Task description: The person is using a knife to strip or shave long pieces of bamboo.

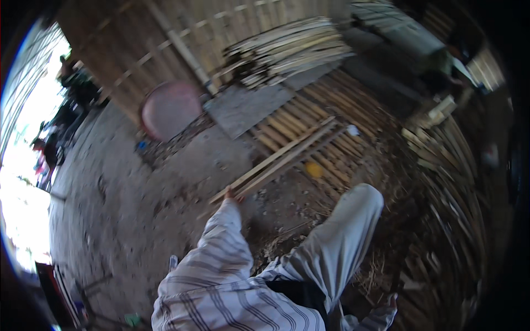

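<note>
My left hand (232, 195), at the end of a striped sleeve, is closed round the near end of a few long bamboo slats (281, 156). The slats slant away to the right, their far ends over a bamboo-pole platform (284, 124). At the lower right, beyond my bent knee, my right hand (392, 300) shows only in part. Its fingers are too small and dim to read, and I cannot make out anything in it.
Split bamboo lies stacked (298, 49) against the woven wall. A round reddish basin (171, 110) leans there too. More strips (452, 204) heap up along the right. A yellow round thing (314, 169) sits on the platform's near edge. Debris litters the dirt floor (138, 220).
</note>
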The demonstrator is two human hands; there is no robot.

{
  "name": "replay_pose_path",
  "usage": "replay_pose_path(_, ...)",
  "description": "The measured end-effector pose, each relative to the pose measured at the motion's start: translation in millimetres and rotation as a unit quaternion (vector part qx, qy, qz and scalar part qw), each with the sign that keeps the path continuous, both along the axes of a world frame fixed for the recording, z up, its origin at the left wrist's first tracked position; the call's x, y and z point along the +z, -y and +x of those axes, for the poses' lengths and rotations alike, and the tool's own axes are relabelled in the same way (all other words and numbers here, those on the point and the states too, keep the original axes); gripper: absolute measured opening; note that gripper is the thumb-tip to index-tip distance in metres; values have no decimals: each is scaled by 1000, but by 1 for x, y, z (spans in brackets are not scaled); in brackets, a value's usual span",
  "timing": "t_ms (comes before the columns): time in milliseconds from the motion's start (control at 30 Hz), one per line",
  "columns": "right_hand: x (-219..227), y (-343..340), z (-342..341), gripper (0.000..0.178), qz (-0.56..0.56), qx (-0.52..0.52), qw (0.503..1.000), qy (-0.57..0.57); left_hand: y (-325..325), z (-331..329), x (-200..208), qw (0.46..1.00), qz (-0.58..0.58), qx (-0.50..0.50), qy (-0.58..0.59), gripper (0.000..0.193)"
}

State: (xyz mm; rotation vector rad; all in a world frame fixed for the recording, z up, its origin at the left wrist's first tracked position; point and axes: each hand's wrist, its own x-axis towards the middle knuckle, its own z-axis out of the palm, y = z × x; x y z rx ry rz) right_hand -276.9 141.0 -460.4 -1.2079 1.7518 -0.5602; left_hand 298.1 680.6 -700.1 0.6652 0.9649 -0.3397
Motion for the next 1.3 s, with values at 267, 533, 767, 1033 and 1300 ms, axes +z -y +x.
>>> replay_pose_path(267,64,1,-37,33,-198,-33,978,-52,55,2,27,995,76,-64,9,44)
replay_pose_path(533,197,10,-33,24,-475,-198,824,237,203,43,176,937,159,-208,232,36)
replay_pose_path(767,250,192,-164,42,-444,-94,803,387,358,77,248,708,416,-348,453,40)
replay_pose_path(1033,231,119,-201,22,-441,-110,585,672,577,-91,468,632,103,-466,611,28)
replay_pose_path(1300,151,92,-184,9,-104,-104,581,800,759,-274,456,236,152,-654,702,33)
